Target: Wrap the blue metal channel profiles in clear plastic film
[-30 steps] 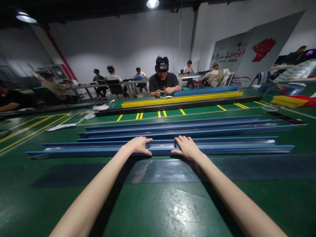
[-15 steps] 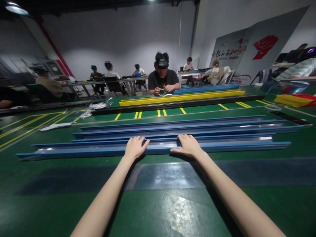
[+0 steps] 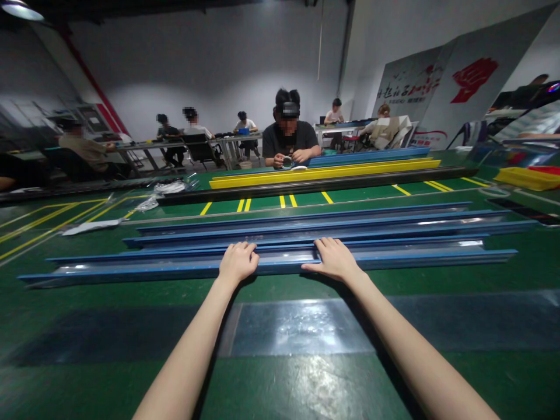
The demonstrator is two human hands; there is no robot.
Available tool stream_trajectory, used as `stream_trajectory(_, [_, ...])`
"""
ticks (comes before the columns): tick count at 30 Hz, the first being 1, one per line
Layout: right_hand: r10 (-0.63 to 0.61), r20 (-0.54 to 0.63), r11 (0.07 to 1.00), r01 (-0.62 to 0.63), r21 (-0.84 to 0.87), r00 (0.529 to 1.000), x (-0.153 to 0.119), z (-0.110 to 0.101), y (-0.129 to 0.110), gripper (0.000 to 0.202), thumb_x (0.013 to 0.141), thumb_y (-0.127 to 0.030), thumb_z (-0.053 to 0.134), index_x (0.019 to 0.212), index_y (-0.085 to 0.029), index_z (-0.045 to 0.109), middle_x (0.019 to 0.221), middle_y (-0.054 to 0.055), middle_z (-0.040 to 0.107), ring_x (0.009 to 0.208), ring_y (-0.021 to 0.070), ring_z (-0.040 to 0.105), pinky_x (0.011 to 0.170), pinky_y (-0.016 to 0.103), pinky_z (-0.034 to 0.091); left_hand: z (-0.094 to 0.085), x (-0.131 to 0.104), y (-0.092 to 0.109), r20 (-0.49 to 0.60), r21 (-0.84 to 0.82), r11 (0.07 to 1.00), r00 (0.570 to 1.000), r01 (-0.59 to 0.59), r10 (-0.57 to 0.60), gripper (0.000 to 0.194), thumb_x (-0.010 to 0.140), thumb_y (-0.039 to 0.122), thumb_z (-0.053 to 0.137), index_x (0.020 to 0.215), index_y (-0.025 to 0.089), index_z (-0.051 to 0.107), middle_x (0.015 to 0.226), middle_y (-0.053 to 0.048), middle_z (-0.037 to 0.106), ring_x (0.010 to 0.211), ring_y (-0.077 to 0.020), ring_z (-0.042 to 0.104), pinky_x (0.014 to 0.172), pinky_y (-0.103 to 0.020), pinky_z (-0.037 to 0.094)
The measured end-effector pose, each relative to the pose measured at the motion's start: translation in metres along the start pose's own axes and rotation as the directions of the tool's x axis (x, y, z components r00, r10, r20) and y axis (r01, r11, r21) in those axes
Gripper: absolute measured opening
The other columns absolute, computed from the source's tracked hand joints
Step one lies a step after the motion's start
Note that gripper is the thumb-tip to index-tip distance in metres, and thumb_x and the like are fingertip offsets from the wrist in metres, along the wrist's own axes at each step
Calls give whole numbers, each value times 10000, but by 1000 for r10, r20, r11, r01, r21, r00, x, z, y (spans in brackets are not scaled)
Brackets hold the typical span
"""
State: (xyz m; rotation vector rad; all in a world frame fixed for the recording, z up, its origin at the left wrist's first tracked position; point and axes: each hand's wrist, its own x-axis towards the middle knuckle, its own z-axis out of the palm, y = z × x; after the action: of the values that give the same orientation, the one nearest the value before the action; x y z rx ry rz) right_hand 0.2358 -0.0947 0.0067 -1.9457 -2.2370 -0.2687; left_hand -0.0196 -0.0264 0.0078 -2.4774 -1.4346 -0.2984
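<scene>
A long blue channel strip with raised edges lies across the green table in front of me, with shiny clear film along its inside. My left hand grips it left of the middle, fingers over the far edge and thumb on the inner side. Right of the middle, my right hand holds the same strip, its fingers reaching across and its thumb along the near edge. Just beyond lies another blue channel strip. Between my forearms, a flat clear plastic sheet rests on the table.
Farther back lie a yellow strip and a black strip. Across the table a person handles a small ring-shaped item. At right are a yellow tray and a dark phone-like slab; crumpled plastic lies at left.
The camera view has shifted slightly, so the plastic sheet sits lower and looks larger. My left thumb has drawn closer to its fingers. Both hands stay on the blue channel strip.
</scene>
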Motion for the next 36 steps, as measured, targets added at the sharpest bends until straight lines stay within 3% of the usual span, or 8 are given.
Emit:
stream_trajectory(12, [33, -14, 999, -33, -1, 999, 14, 4, -8, 728, 695, -753, 353, 995, -120, 552, 986, 150, 591, 933, 271, 516, 807, 363, 346, 4, 12, -12, 11, 5, 1000, 1000, 18, -18, 412, 785, 219, 306, 1032, 168, 631, 994, -88, 650, 930, -232, 577, 801, -346, 409])
stream_trajectory(26, [53, -69, 998, -56, -38, 996, 11, 6, -14, 739, 682, -765, 352, 983, -121, 554, 974, 144, 598, 932, 264, 518, 820, 362, 346, 1, 5, -1, -61, -73, 978, 978, 196, -201, 372, 781, 246, 334, 958, 203, 658, 977, -46, 663, 940, -216, 582, 825, -309, 431])
stream_trajectory(33, [57, -93, 998, -59, -23, 994, 9, 7, -12, 726, 669, -769, 371, 995, -148, 560, 990, 132, 604, 934, 258, 527, 815, 357, 351, -2, 5, 0, -35, -56, 975, 975, 217, -219, 335, 801, 262, 337, 951, 235, 635, 1000, -24, 655, 959, -193, 569, 818, -281, 421])
stream_trajectory(36, [55, -93, 998, -56, -7, 994, 5, 5, -14, 727, 661, -772, 379, 1003, -158, 565, 976, 121, 608, 926, 252, 532, 809, 355, 353, -6, 7, 0, 37, -47, 982, 982, 185, -183, 356, 833, 281, 298, 946, 214, 628, 986, -53, 650, 953, -214, 570, 803, -313, 414])
